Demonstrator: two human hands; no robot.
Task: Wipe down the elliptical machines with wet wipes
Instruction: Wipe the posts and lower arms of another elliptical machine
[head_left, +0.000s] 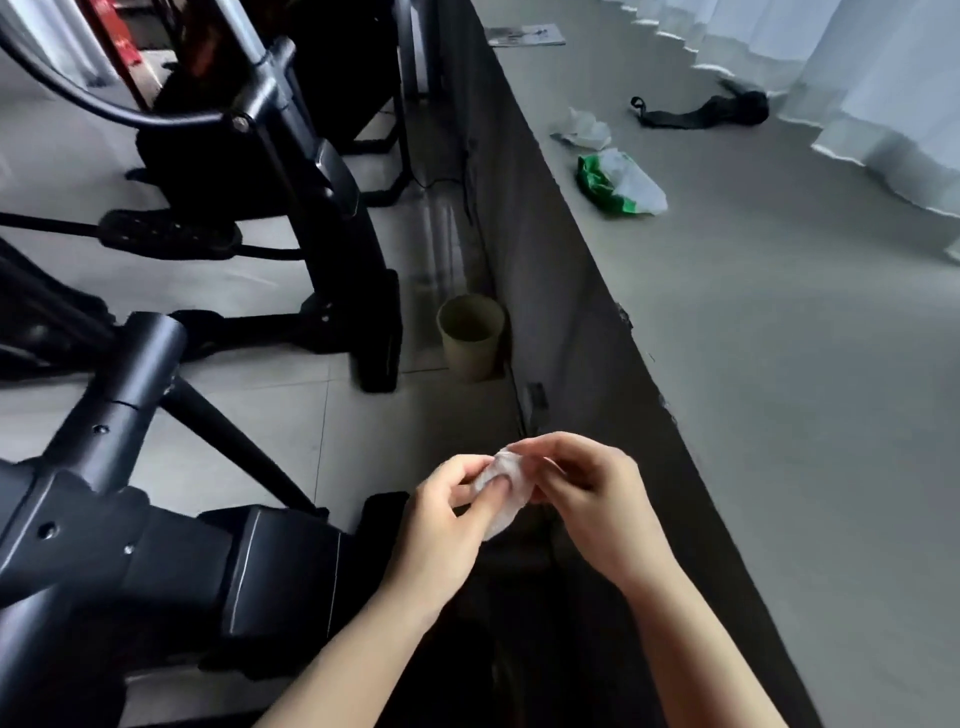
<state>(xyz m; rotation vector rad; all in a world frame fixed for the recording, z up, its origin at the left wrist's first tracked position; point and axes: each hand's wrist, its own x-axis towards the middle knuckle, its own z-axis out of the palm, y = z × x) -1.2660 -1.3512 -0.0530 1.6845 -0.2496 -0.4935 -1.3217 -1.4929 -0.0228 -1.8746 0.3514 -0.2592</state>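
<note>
A small white wet wipe is bunched between both hands near the bottom centre. My left hand pinches its left side with thumb and fingers. My right hand pinches its right side, fingers curled over the top. A black elliptical machine fills the lower left, its base just left of my left hand. A second black elliptical machine stands further back at upper left. A green and white wet wipe pack lies on the grey ledge to the right.
A tan paper cup stands on the tiled floor by the ledge wall. Crumpled white wipes and a black strap lie on the ledge. White curtains hang at the upper right. A paper sheet lies at the ledge's far end.
</note>
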